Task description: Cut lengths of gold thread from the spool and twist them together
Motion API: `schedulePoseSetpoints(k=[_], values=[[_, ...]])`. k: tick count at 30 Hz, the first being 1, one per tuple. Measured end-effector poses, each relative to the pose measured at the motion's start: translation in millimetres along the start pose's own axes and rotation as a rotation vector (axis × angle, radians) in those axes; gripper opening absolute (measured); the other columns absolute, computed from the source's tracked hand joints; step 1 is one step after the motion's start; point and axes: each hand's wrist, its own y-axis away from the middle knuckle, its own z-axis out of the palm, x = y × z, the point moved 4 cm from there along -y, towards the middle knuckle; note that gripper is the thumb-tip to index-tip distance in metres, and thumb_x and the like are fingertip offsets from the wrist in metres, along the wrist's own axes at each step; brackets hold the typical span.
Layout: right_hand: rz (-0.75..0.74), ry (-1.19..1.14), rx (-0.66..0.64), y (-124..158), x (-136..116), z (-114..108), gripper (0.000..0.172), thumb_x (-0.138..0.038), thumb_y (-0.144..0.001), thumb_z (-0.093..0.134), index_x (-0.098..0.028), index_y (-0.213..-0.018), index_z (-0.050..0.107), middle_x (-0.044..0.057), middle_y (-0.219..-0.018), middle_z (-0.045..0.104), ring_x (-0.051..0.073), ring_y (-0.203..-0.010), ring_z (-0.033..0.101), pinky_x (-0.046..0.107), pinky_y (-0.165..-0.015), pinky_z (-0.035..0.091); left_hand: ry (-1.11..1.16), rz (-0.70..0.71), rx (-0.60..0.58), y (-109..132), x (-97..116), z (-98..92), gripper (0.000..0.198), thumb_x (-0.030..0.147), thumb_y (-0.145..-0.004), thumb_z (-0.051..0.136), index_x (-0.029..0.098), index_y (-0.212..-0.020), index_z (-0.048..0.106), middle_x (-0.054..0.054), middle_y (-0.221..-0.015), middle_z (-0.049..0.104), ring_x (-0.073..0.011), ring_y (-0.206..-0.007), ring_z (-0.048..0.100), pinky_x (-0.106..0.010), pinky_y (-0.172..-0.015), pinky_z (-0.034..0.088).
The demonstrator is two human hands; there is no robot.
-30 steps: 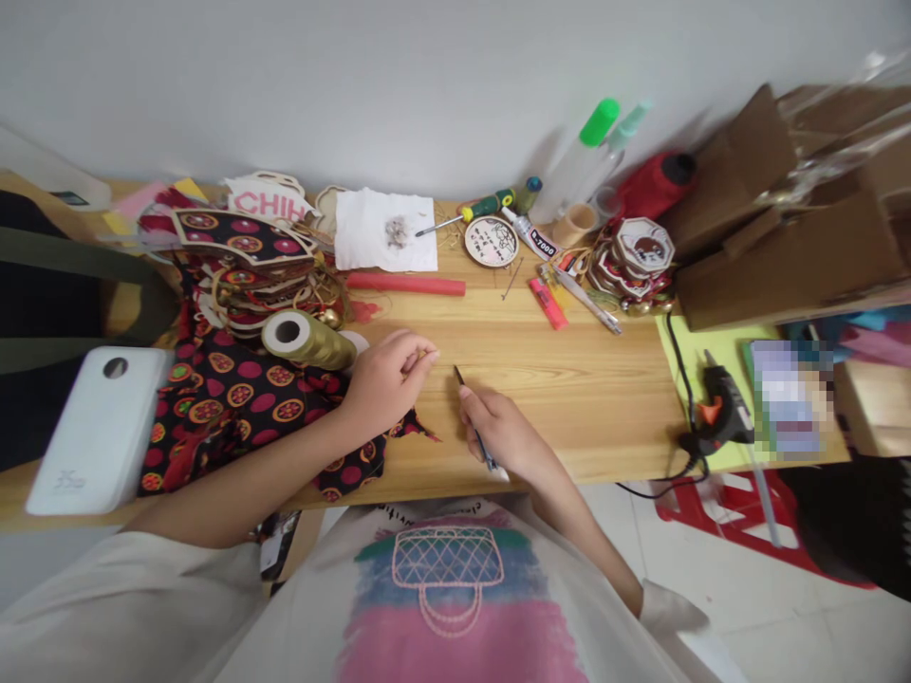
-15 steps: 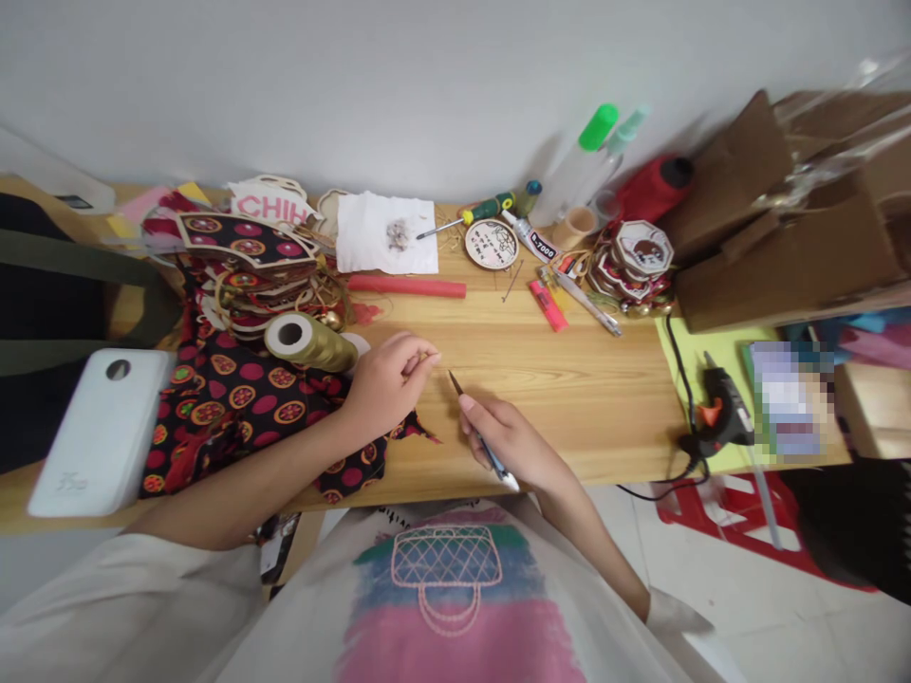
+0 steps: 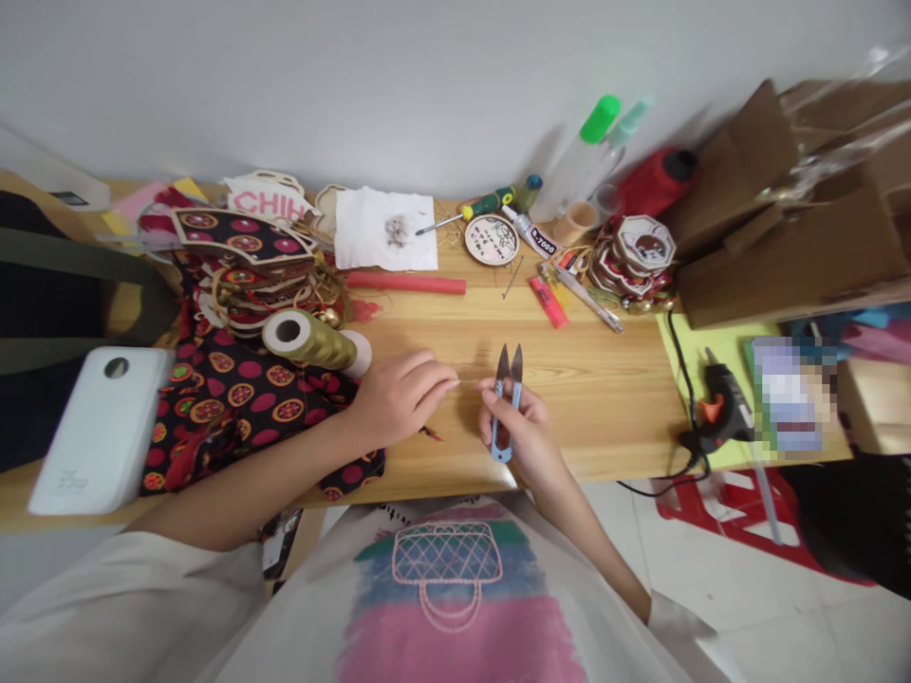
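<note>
Wood-grained tabletop (image 3: pixel 604 389): right hand (image 3: pixel 528 429) grips pointed blue-handled snips (image 3: pixel 498 410); left hand (image 3: pixel 402 398) pinches fine thread (image 3: pixel 471 381).

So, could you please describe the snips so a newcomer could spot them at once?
Over the table, find the right hand. It holds the snips, tips toward the wall. Two dark, spread blades on blue handles set them apart from the spool.

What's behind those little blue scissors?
Behind the blue scissors, parts of the right hand and the wooden tabletop show; whatever the blue scissors themselves cover can't be seen.
</note>
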Motion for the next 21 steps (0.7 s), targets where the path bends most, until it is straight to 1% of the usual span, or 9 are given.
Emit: schedulePoseSetpoints(k=[5,9,12,21], values=[[-0.029,0.069,0.050,-0.8,-6.0,3.0,0.031,-0.045,-0.076,0.062,-0.017,-0.089,0.056,-0.008,-0.042,0.052,0.006,-0.033,0.036,0.018,-0.036,0.028,-0.058,0.061,-0.004,0.1,2.5,0.8,0.017,0.018,-0.089,0.048,0.015,-0.078,0.060,0.000,-0.066,0.058,-0.0096,-0.059,0.052,-0.021,-0.056,0.040],[-0.053,0.101,0.052,-2.1,-5.9,3.7,0.031,-0.047,-0.077,0.062,-0.018,-0.082,0.053,-0.007,-0.043,0.053,0.006,-0.035,0.038,0.017,-0.037,0.030,-0.066,0.086,-0.004,0.4,4.0,1.5,0.018,0.019,-0.090,0.048,0.015,-0.077,0.060,0.000,-0.066,0.058,-0.0096,-0.060,0.052,-0.021,-0.056,0.040],[-0.057,0.120,0.034,-2.7,-3.6,3.7,0.031,-0.048,-0.078,0.061,-0.018,-0.078,0.051,-0.007,-0.043,0.053,0.006,-0.035,0.037,0.017,-0.036,0.029,-0.062,0.083,-0.012,1.2,3.8,2.3,0.019,0.020,-0.090,0.047,0.016,-0.077,0.060,0.000,-0.065,0.058,-0.0095,-0.059,0.052,-0.021,-0.057,0.040],[-0.060,0.124,-0.012,0.2,-2.7,3.2,0.031,-0.048,-0.080,0.059,-0.019,-0.078,0.050,-0.007,-0.044,0.052,0.005,-0.035,0.036,0.017,-0.037,0.030,-0.058,0.107,-0.008,0.8,4.5,1.7,0.018,0.020,-0.090,0.048,0.017,-0.078,0.060,0.000,-0.066,0.058,-0.0094,-0.060,0.052,-0.021,-0.056,0.041]])
